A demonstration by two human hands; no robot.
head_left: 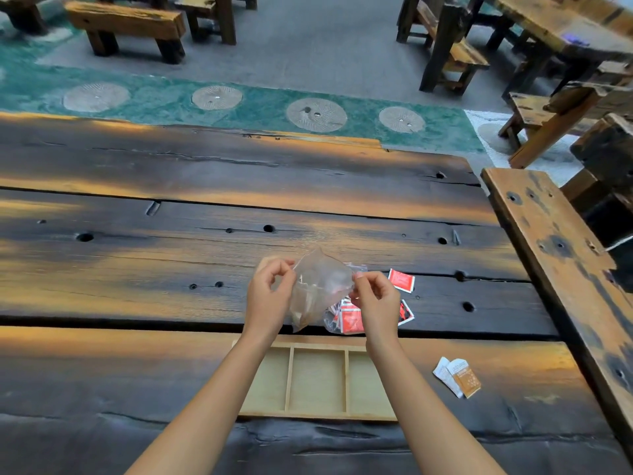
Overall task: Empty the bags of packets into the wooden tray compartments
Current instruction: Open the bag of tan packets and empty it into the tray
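Head view, looking down over a dark plank worktop point(154, 269) with orange streaks and several knot holes.

- Left forearm reaches in from the bottom edge. The left hand point(270, 296) is raised above the worktop, fingers point(279, 274) curled, pinching the left edge of a clear bag point(320, 286).
- The clear bag hangs in the air between both hands, crumpled, mouth side up. Something pale sits in its lower left part; too blurred to tell what.
- Below the hands and nearer the person, a wooden tray point(317, 380) lies flat on the worktop. 3 compartments show, split by 2 thin dividers, pale wood bottoms visible. The left forearm crosses its left end, the right forearm its right end.
- Right hand point(375, 299) is at the same height as the left, fingers curled, pinching the bag's right upper edge.
- Under and beside the right hand, a second bag point(330, 322) lies on the worktop beyond the tray, with red packets point(351, 320) inside.
- 1 loose red packet point(401, 280) lies just right of the right hand, and another point(407, 311) shows partly from behind it.
- Further right, well apart from the tray, orange-and-white packets point(457, 377) lie overlapping on the worktop.
- A long plank bench point(555, 255) runs along the worktop's right side.
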